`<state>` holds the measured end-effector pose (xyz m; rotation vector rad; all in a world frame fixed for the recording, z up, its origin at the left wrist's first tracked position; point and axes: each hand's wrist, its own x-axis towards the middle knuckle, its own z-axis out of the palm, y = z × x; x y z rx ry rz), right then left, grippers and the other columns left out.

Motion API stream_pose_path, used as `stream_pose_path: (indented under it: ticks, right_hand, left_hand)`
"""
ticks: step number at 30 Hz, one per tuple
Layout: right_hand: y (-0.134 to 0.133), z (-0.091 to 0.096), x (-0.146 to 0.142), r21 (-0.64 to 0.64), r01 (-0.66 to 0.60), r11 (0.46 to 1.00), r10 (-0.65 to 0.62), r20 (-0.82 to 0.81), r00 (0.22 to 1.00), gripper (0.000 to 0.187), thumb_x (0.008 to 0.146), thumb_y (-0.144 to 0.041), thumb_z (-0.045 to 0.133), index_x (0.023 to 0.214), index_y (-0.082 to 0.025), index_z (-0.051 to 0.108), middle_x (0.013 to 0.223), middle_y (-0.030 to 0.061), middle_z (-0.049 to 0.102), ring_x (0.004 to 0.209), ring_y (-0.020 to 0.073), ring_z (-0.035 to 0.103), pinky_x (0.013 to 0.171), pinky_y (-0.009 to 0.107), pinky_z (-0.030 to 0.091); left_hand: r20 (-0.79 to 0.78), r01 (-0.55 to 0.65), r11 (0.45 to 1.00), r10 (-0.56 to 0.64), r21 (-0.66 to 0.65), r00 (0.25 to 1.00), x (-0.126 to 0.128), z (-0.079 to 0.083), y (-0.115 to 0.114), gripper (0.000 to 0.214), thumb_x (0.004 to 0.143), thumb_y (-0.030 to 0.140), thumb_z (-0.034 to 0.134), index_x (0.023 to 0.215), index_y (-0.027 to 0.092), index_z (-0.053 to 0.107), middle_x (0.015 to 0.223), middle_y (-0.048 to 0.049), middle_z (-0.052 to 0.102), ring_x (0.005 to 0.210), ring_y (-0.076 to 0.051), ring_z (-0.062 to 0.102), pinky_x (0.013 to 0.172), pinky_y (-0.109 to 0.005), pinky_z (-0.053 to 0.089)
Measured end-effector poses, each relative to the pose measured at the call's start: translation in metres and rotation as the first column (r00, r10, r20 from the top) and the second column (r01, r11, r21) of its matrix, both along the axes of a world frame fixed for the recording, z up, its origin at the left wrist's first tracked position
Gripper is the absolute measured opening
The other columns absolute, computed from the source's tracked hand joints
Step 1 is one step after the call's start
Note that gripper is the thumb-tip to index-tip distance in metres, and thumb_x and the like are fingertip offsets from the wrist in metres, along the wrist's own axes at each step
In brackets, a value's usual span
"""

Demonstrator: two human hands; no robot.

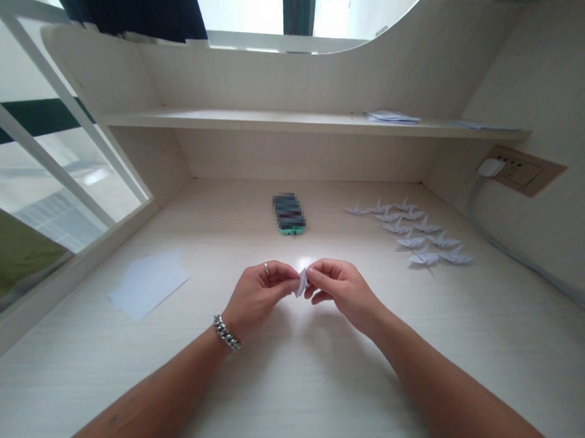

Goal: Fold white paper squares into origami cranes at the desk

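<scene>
A small piece of folded white paper (301, 283) is held up between my two hands, over the middle of the desk. My left hand (262, 290), with a ring on one finger and a chain bracelet at the wrist, pinches its left side between thumb and forefinger. From the right, my right hand (339, 283) pinches the other side with its fingertips. The fingers hide part of the folds. Several finished white paper cranes (412, 231) stand in rows at the back right of the desk.
Blank white sheets (150, 282) lie at the left. A dark, blurred-out phone-like object with a green edge (291, 231) lies beyond my hands. Folded papers (392, 116) rest on the shelf (259, 122). A plugged-in charger (491, 167) trails its cable (520, 258) along the right wall.
</scene>
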<state>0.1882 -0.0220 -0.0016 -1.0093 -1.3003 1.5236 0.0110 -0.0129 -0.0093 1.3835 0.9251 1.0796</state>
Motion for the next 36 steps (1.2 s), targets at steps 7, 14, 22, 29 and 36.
stream_pose_path:
  ticks: [7,14,22,29,36]
  right_hand:
    - [-0.0049,-0.0069,-0.0063,0.296,0.008,0.955,-0.087,0.253,0.964,0.018,0.087,-0.032,0.057,0.078,-0.016,0.062,0.072,0.0028,0.064,0.067,0.014,0.059,0.063,0.028,0.048]
    - [-0.0078,-0.0085,-0.009,0.393,0.012,0.919,-0.134,0.286,0.949,0.017,0.09,-0.027,0.054,0.08,-0.017,0.062,0.075,0.0031,0.064,0.069,0.0143,0.059,0.064,0.027,0.047]
    - [-0.007,-0.0082,-0.0089,0.46,0.092,0.883,-0.24,0.274,0.931,0.016,0.09,-0.027,0.053,0.082,-0.018,0.062,0.077,0.0034,0.065,0.07,0.0148,0.06,0.062,0.027,0.047]
    - [-0.0082,-0.0103,-0.0073,0.674,0.009,0.738,-0.39,0.417,0.821,0.013,0.09,-0.022,0.052,0.081,-0.019,0.061,0.08,0.0033,0.063,0.071,0.0148,0.058,0.064,0.027,0.045]
    - [-0.0046,-0.009,-0.0064,0.54,0.182,0.822,-0.414,0.346,0.842,0.017,0.091,-0.028,0.05,0.083,-0.018,0.061,0.077,0.0044,0.066,0.068,0.0153,0.06,0.061,0.026,0.046]
  left_hand:
    - [-0.128,0.038,0.999,-0.033,0.035,0.991,0.0016,0.003,-0.0028,0.025,0.078,0.035,0.071,0.074,0.013,0.06,0.068,-0.0025,0.066,0.064,-0.012,0.061,0.06,-0.024,0.047]
    - [-0.058,0.065,0.998,-0.064,0.022,0.996,0.0024,-0.0008,-0.0015,0.03,0.083,0.04,0.064,0.072,0.014,0.058,0.066,-0.0009,0.062,0.063,-0.012,0.058,0.063,-0.024,0.048]
    - [-0.086,-0.08,0.997,0.079,-0.007,0.993,0.0014,0.0007,-0.0006,0.025,0.08,0.037,0.067,0.076,0.014,0.059,0.074,-0.0029,0.064,0.071,-0.014,0.061,0.07,-0.029,0.052]
    - [-0.119,-0.041,0.999,0.043,0.024,0.992,0.0027,0.0008,-0.0016,0.017,0.078,0.025,0.068,0.088,0.014,0.06,0.07,-0.0005,0.064,0.062,-0.012,0.061,0.06,-0.025,0.051]
    - [-0.078,-0.17,0.98,0.178,0.1,0.981,0.0038,0.0029,-0.0025,0.013,0.077,0.022,0.068,0.086,0.014,0.063,0.072,-0.0008,0.066,0.063,-0.012,0.064,0.063,-0.025,0.053]
